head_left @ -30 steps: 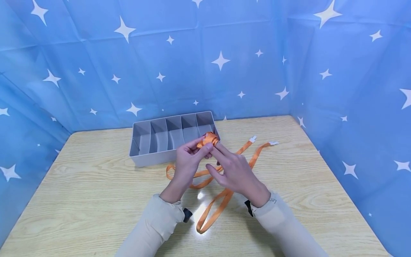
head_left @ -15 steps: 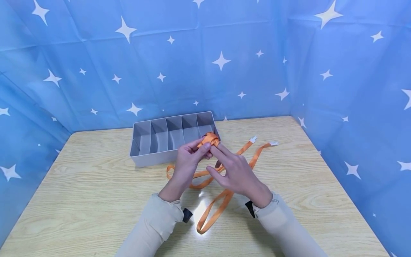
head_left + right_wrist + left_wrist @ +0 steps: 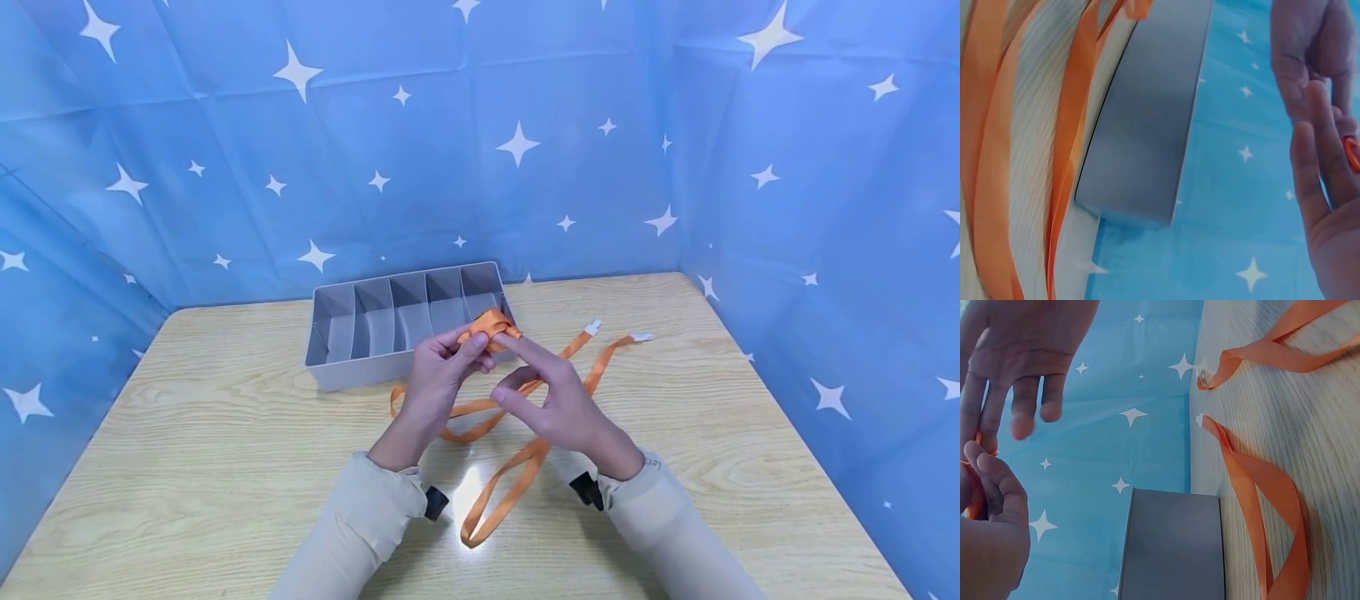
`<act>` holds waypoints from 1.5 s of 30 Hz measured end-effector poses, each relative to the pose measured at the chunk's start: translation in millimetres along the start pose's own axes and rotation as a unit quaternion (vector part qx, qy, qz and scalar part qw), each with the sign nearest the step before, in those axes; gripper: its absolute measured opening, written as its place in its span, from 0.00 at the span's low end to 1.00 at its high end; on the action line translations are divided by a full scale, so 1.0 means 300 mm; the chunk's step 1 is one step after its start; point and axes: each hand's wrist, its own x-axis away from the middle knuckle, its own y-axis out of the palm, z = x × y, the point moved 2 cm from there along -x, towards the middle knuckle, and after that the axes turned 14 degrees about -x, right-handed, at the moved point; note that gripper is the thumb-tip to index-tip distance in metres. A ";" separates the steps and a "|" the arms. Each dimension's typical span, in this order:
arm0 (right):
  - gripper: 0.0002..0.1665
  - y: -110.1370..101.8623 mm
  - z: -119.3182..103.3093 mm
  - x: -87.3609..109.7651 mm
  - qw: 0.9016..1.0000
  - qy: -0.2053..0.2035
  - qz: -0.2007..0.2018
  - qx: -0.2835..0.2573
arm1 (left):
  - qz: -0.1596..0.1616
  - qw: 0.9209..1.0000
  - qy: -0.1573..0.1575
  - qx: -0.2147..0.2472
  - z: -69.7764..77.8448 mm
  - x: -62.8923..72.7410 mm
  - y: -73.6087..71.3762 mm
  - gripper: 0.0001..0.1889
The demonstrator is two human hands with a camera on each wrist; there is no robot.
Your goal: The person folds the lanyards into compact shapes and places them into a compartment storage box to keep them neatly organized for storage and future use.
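My left hand (image 3: 442, 367) pinches a wound-up orange lanyard (image 3: 491, 323) between thumb and fingers, above the table and in front of the tray's right end. Beside it, my right hand (image 3: 566, 404) stretches its index finger against the wound strap, its thumb held apart. In the left wrist view the right hand (image 3: 1022, 350) has straight fingers, with two reaching the bundle. The left hand (image 3: 997, 531) hides most of the bundle there. Two more orange lanyards lie loose below the hands, one looped toward the front (image 3: 534, 454), one curving left (image 3: 472, 407).
A grey tray (image 3: 367, 371) with several compartments stands at the back of the wooden table (image 3: 225, 467). White end pieces (image 3: 592, 327) of the loose lanyards lie to the right. A blue starred curtain (image 3: 420, 150) hangs behind the table and along its sides.
My right hand has shifted slightly right and its thumb has drawn away from the bundle. A short strap end now sticks out over the right index finger. The left hand keeps its hold.
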 end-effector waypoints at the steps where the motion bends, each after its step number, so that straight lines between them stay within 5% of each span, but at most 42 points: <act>1: 0.35 -0.002 -0.001 0.000 1.000 0.002 0.004 -0.014 | 0.004 1.000 0.000 -0.001 0.000 -0.001 0.001 0.14; 8: 0.21 0.008 0.005 -0.019 0.997 -0.032 0.059 -0.044 | 0.042 0.998 0.025 -0.049 -0.002 -0.001 0.008 0.15; 17: 0.16 0.013 0.016 -0.041 0.986 -0.101 0.129 0.013 | 0.040 0.995 0.062 -0.071 -0.003 0.009 0.029 0.15; 24: 0.17 0.011 0.014 -0.044 0.976 -0.139 0.119 0.117 | 0.025 0.993 0.080 -0.079 0.011 0.015 0.039 0.15; 30: 0.14 0.017 0.009 -0.040 0.960 -0.127 0.105 0.226 | 0.027 0.990 0.084 -0.105 0.010 0.015 0.037 0.13; 40: 0.25 0.030 0.024 -0.023 0.981 -0.103 0.080 0.144 | 0.066 0.990 0.085 -0.091 0.000 0.006 0.029 0.13; 45: 0.32 0.039 0.031 -0.013 0.990 -0.097 0.059 0.086 | 0.108 0.982 0.102 -0.117 0.007 -0.003 0.018 0.12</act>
